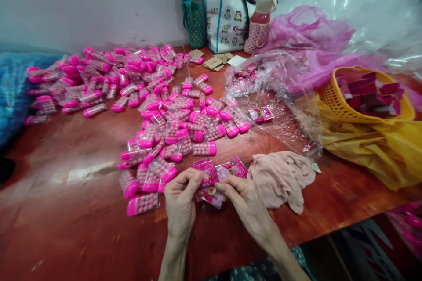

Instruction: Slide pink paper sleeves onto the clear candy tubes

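My left hand (180, 199) and my right hand (242, 202) meet above the near part of the table, thumbs and fingertips pinched together. Between them is a small pink printed packet (207, 180); both hands grip its edges. More printed packets lie under and behind it, one of them a flat pink packet (232, 167) by my right fingers. Left of my left hand sits a clear candy container with a pink cap (143, 204), filled with pink balls. A beige cloth (280, 180) lies crumpled beside my right hand.
Many more pink-capped containers (178, 114) are heaped across the table (82, 210). On the right stand a yellow basket (332, 96) of dark pink pieces, a yellow bag (372, 145) and a clear plastic bag (286, 114). A white tote bag (224, 26) and bottle (262, 22) stand by the wall.
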The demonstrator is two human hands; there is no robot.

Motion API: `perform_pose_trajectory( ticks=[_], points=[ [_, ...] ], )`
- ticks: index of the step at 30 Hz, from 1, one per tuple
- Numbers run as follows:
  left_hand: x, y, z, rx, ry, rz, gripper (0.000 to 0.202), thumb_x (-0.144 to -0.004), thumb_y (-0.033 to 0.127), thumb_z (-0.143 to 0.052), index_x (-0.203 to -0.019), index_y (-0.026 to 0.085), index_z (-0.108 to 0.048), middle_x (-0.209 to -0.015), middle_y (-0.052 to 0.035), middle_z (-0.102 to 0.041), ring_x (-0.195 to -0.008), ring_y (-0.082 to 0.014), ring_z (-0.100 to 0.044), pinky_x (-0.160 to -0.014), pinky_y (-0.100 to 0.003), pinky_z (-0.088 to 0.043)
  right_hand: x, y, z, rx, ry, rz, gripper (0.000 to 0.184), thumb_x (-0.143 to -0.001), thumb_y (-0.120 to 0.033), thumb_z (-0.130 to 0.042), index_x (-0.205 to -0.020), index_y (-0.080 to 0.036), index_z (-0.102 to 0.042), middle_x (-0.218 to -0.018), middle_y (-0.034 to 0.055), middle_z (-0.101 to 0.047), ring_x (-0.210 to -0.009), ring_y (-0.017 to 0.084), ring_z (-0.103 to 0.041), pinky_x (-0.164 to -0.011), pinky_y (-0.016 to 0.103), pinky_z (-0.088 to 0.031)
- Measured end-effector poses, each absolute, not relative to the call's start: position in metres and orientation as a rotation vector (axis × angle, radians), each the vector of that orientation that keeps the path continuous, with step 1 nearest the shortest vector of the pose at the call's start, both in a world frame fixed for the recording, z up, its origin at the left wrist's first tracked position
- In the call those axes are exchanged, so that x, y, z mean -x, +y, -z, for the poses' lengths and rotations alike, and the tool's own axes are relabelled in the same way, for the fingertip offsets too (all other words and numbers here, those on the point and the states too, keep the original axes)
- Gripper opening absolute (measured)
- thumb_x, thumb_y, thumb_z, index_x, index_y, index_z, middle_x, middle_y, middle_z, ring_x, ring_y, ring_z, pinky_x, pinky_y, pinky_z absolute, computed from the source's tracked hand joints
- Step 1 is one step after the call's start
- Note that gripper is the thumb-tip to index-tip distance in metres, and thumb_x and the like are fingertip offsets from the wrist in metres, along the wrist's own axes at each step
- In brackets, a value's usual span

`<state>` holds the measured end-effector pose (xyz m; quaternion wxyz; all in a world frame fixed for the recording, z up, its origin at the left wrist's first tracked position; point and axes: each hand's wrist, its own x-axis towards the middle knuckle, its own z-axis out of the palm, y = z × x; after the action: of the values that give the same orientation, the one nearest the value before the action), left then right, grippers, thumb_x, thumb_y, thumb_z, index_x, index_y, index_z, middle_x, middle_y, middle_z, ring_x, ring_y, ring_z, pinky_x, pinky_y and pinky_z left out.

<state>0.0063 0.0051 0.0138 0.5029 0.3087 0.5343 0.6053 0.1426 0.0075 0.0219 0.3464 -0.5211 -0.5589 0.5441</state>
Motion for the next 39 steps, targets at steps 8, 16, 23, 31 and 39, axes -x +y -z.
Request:
perform_pose_trajectory(
  ticks=[8, 16, 23, 31, 39],
  points=[
    [-0.003, 0.005, -0.01, -0.856, 1.538, -1.621, 0.024, -0.07, 0.018, -0.066, -0.049, 0.016, -0.055, -0.051, 0.0055, -0.047, -0.051, -0.0079, -0.039, -0.05, -0.02, -0.032, -0.136, 0.008, -0.017, 1.264, -1.341, -1.557, 0.024, -0.083, -0.034, -0.053, -0.069, -0.016, -0.061, -0.061, -0.0014, -0.059, -0.058, 0.012, -0.053, -0.056, 0.021, -0.039],
    [0.002, 0.006, -0.011, -0.87, 1.297, -1.453, 0.007, -0.069, 0.023, -0.066, -0.065, 0.017, -0.068, -0.079, -0.0034, -0.066, -0.076, -0.0168, -0.056, -0.068, -0.027, -0.043, -0.141, 0.009, -0.012, 1.337, -1.436, -1.388, 0.031, -0.089, -0.033, -0.041, -0.062, -0.018, -0.047, -0.057, -0.0045, -0.042, -0.054, 0.01, -0.04, -0.05, 0.021, -0.03],
    [0.001, 0.006, -0.011, -0.51, 1.262, -1.492, 0.006, -0.057, 0.018, -0.074, -0.059, 0.016, -0.069, -0.056, 0.0016, -0.06, -0.051, -0.0087, -0.051, -0.049, -0.02, -0.04, -0.134, 0.005, -0.014, 1.343, -1.58, -1.36, 0.04, -0.093, -0.036, -0.034, -0.057, -0.019, -0.039, -0.052, -0.0052, -0.039, -0.048, 0.009, -0.038, -0.048, 0.023, -0.026],
    [0.003, 0.009, -0.009, -0.207, 1.393, -1.677, 0.011, -0.052, 0.017, -0.077, -0.057, 0.016, -0.067, -0.054, 0.0041, -0.063, -0.05, -0.0058, -0.053, -0.053, -0.017, -0.043, -0.155, 0.008, -0.02, 1.602, -1.726, -0.494, 0.03, -0.09, -0.036, -0.036, -0.071, -0.018, -0.051, -0.072, 0.0051, -0.052, -0.075, 0.021, -0.047, -0.069, 0.033, -0.035],
    [0.006, 0.009, -0.006, -0.16, 1.443, -1.845, 0.014, -0.052, 0.018, -0.078, -0.063, 0.016, -0.069, -0.057, 0.0038, -0.066, -0.056, -0.0068, -0.057, -0.058, -0.019, -0.047, -0.217, 0.027, 0.003, 1.9, -1.961, -0.042, 0.021, -0.082, -0.029, -0.044, -0.075, -0.018, -0.06, -0.076, 0.0076, -0.052, -0.077, 0.025, -0.043, -0.076, 0.045, -0.031]
  ],
)
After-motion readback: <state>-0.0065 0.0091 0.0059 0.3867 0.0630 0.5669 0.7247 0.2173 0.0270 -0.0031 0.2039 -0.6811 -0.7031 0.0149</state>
